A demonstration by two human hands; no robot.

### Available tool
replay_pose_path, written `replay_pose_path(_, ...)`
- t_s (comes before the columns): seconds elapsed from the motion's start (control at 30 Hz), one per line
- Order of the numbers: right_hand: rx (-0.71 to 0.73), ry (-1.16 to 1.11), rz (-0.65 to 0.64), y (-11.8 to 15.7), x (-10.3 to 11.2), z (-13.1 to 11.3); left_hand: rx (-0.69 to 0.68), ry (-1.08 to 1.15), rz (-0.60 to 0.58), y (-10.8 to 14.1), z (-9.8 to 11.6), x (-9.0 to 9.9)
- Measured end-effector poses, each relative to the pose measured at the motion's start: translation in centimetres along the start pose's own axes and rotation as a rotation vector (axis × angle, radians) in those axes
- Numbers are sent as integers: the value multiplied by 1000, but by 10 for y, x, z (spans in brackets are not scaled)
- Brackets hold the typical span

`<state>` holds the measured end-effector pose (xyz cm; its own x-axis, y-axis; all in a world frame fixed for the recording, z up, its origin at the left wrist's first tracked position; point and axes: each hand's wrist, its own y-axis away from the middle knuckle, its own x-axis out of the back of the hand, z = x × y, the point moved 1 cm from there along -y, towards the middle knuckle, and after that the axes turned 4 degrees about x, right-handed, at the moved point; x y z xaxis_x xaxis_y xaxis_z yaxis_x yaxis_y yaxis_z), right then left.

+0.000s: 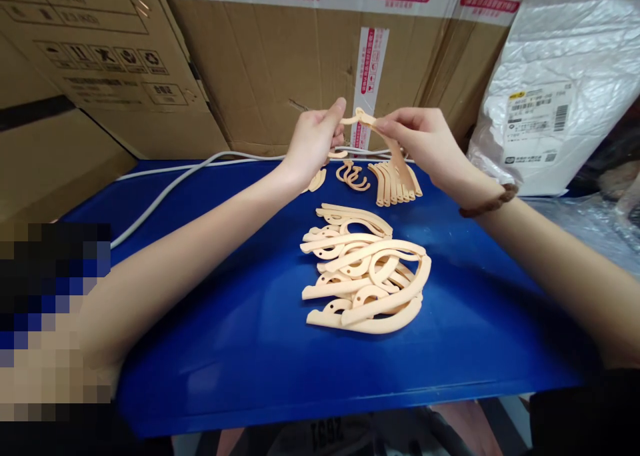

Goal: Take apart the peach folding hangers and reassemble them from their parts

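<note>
Above the back of the blue table, both hands hold a beige folding clothes hanger (pixel 367 117). My left hand (pixel 316 139) is closed on its thin left part, with the thumb on top. My right hand (pixel 420 136) pinches it near the joint, and a flat hanger arm (pixel 399 166) slants down below those fingers. Beneath the hands lie several loose hanger hooks (pixel 353 176) and a row of hanger arms (pixel 387 184). Some curved pieces (pixel 316 180) are partly hidden behind my left hand. Nearer to me is a heap of folded beige hangers (pixel 373 276), overlapping one another.
Cardboard boxes (pixel 280 63) stand along the back of the blue table (pixel 225 363). A white wrapped parcel (pixel 540 103) with a label rises at the back right. A white cable (pixel 165 199) runs along the back and left of the table.
</note>
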<state>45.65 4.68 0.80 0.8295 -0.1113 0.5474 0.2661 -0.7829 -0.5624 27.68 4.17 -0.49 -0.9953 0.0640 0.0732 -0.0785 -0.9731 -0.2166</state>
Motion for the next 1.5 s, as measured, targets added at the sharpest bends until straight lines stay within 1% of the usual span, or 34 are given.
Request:
replay_pose_path(0.07, 89, 179, 26, -3, 5, 3, 25, -8, 8, 2, 1, -2)
replay_pose_path(0.17, 181, 364, 4, -1, 7, 0, 71, -1, 33, 4, 2, -6)
replay_pose_path(0.27, 212, 417, -72, 0, 7, -3, 80, -28, 56, 5, 4, -6)
replay_pose_path(0.37, 198, 437, -149, -1, 9, -5, 72, -86, 69, 4, 9, -3)
replay_pose_path(0.43, 191, 516, -174, -2, 11, -6, 68, -126, 33, 3, 10, -2)
replay_pose_path(0.47, 204, 595, -180, -1, 12, -6, 64, -157, 0, 2, 10, -2)
replay_pose_path(0.53, 252, 804, -197, 2, 11, -7, 17, -256, -69, 0, 7, -2)
replay_pose_path(0.57, 271, 905, -214, 3, 10, -7, -37, -326, -83, -1, 5, -2)
replay_pose_path(0.63, 264, 1009, -257, 5, 7, -7, -193, -486, -53, -3, -2, -1)
replay_pose_path(0.67, 238, 990, -280, 5, 6, -6, -267, -557, -15, -4, -6, 0)
replay_pose_path(0.7, 202, 922, -301, 5, 7, -6, -320, -618, 25, -5, -10, 1)
replay_pose_path(0.73, 164, 820, -317, 3, 8, -6, -344, -668, 58, -7, -15, 2)
replay_pose_path(0.77, 124, 693, -322, 2, 10, -6, -337, -706, 79, -9, -20, 3)
replay_pose_path(0.83, 35, 436, -279, -2, 14, -6, -256, -755, 82, -15, -31, 5)
replay_pose_path(0.9, -66, 246, -196, -5, 18, -6, -144, -783, 26, -22, -43, 5)
replay_pose_path(0.97, -145, 144, -149, -6, 20, -6, -48, -798, -46, -28, -52, 5)
replay_pose_path(1.07, -172, 71, -137, -4, 18, -7, 48, -841, -139, -32, -56, 5)
replay_pose_path(1.17, -176, -37, -96, -3, 16, -10, 88, -963, -187, -28, -51, 5)
replay_pose_path(1.2, -178, -80, -67, -3, 16, -11, 79, -1008, -174, -27, -49, 5)
replay_pose_path(1.27, -167, -144, 21, -4, 16, -11, 27, -1057, -81, -24, -43, 5)
replay_pose_path(1.3, -155, -162, 72, -5, 16, -10, 1, -1042, -35, -24, -40, 5)
replay_pose_path(1.33, -146, -177, 132, -7, 17, -8, -9, -986, -17, -23, -37, 5)
replay_pose_path(1.37, -144, -188, 202, -8, 17, -6, 5, -892, -43, -23, -34, 5)
replay_pose_path(1.4, -143, -200, 268, -10, 18, -3, 39, -766, -115, -23, -30, 5)
replay_pose_path(1.43, -142, -202, 330, -11, 19, 0, 85, -624, -219, -23, -25, 4)
replay_pose_path(1.47, -138, -192, 376, -12, 20, 4, 126, -484, -324, -23, -20, 4)
replay_pose_path(1.5, -129, -174, 406, -12, 22, 6, 154, -365, -405, -23, -14, 4)
